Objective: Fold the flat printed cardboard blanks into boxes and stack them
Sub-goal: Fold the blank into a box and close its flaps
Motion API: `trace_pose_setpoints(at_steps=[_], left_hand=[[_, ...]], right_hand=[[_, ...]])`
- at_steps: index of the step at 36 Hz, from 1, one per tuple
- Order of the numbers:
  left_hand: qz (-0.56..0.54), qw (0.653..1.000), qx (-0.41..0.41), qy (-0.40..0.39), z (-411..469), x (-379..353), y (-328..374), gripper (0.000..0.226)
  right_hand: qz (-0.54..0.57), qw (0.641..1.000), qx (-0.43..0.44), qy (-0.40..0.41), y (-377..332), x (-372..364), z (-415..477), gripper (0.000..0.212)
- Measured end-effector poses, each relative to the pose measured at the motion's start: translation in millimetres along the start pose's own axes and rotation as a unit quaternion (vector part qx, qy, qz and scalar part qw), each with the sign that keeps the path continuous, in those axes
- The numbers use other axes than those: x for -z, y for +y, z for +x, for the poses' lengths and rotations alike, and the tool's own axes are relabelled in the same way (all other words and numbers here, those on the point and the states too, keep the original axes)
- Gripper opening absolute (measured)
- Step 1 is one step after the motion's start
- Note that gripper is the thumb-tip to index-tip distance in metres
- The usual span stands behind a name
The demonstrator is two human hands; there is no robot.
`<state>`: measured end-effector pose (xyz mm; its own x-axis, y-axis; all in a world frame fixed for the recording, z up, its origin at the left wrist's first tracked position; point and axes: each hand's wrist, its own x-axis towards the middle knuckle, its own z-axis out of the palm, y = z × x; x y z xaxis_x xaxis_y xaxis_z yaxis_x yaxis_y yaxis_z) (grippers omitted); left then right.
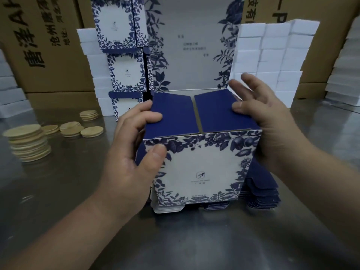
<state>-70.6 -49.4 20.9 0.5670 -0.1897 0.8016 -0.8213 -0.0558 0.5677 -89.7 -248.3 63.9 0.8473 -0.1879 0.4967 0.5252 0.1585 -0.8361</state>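
1. Left hand (134, 152): clamped on the box (200, 168) at its top-left front corner. Thumb is flat on the printed front face, index finger lies on top, and the other fingers wrap the left side.
2. Right hand (266, 121): palm against the box's right side, thumb pressing down on top. The other fingers are splayed and loose in the air behind the box, holding nothing.
3. The hands are apart, one on each side, with the box between them.
4. The box stands upright with its blue-and-white floral front facing the camera. On top, two solid blue flaps are folded in: the left flap (171, 114) under the left index finger and the right flap (220, 112) under the right thumb. A narrow gap runs between them.
5. The lid panel (191, 45) stands up from the rear edge, beyond both hands, not folded over.
6. Flat blanks (261, 193) are stacked directly under the box, sticking out below the right wrist and at the lower left.
7. All of this sits on a metal table (194, 240).
8. Finished boxes (124, 71) are stacked beyond the left hand.
9. Wooden discs (29, 141) lie in piles well to the left of the left hand.
10. White blocks (272, 55) are stacked beyond the right hand, with more behind the finished boxes.
11. Brown cartons (48, 45) stand at the back.
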Motion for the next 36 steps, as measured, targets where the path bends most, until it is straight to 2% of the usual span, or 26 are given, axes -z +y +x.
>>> trace_pose_setpoints(at_steps=[7,10,14,18,20,23,26,28,31,33,34,36], left_hand=[[0.023,1.0,0.007,0.0,-1,1,-1,0.031],[0.043,0.999,-0.004,-0.005,-2,0,-2,0.028],[0.009,1.0,-0.023,-0.003,-2,-3,-3,0.033],[-0.03,0.998,-0.057,-0.022,-1,-4,-2,0.035],[-0.04,0.996,-0.066,-0.033,-1,-5,-1,0.048],[-0.048,0.997,-0.063,-0.025,-1,-5,0,0.07],[-0.056,0.998,-0.036,-0.007,-3,-6,1,0.062],[-0.016,1.0,-0.026,0.004,-3,-4,-1,0.055],[0.028,1.0,-0.005,-0.002,-4,0,-4,0.049],[0.004,1.0,0.007,-0.013,-4,-1,-2,0.052],[-0.022,1.0,0.015,-0.016,-5,-1,-1,0.054],[-0.055,0.998,0.018,-0.009,-5,0,1,0.059]], right_hand=[[-0.038,0.998,0.042,-0.009,3,0,0,0.069],[-0.037,0.996,0.067,-0.035,3,-2,-4,0.054],[-0.045,0.996,0.08,0.008,7,-1,-9,0.025],[-0.075,0.993,0.085,0.025,9,-2,-14,0.03],[-0.093,0.99,0.094,0.039,9,-2,-16,0.033],[-0.105,0.986,0.121,0.045,6,-3,-20,0.028],[-0.156,0.978,0.133,0.048,6,-2,-24,0.023],[-0.174,0.977,0.119,0.036,6,0,-26,0.025],[-0.135,0.988,0.07,-0.014,-2,-5,-21,0.035],[-0.132,0.987,0.062,-0.063,-10,-6,-20,0.039],[-0.142,0.985,0.075,-0.059,-11,-11,-17,0.038],[-0.153,0.982,0.093,-0.053,-2,-8,-19,0.015]])
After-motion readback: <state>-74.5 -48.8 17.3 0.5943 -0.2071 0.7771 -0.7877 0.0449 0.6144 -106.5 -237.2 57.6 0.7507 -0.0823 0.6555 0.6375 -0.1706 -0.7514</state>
